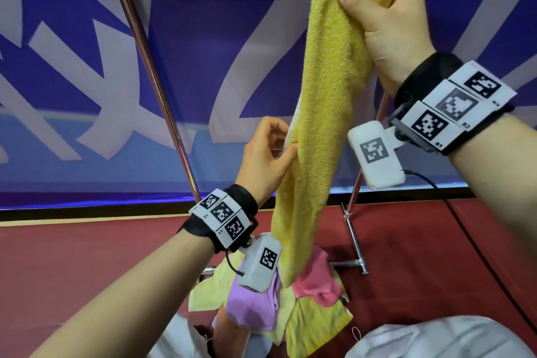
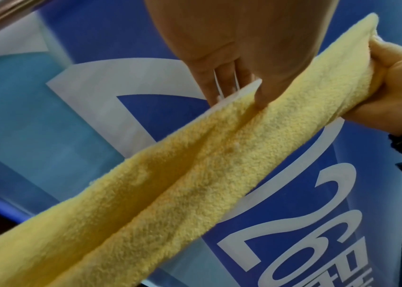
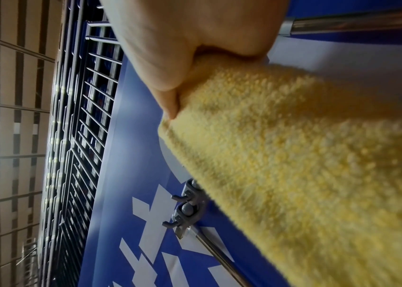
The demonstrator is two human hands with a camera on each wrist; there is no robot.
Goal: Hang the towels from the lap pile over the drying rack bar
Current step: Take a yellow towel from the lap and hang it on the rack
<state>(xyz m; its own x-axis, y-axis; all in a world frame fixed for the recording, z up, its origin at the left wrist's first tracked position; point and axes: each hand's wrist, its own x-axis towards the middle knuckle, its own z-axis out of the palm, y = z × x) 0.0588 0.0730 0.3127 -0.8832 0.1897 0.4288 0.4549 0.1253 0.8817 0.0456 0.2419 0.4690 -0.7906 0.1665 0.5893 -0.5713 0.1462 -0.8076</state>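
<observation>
Small codes R1 and R2 show beside the square markers on the right wrist band [image 1: 453,107]. The left wrist band [image 1: 222,213] carries L1, L2. On the blue banner [image 2: 293,223], large white "20" reads sideways; other characters stay illegible.

Each bare forearm wore a black wrist strap [image 1: 427,73] bearing white fiducial-marker blocks [image 1: 223,213], a hanging white camera pod [image 1: 374,154] and a thin black cable [image 1: 465,229].
</observation>
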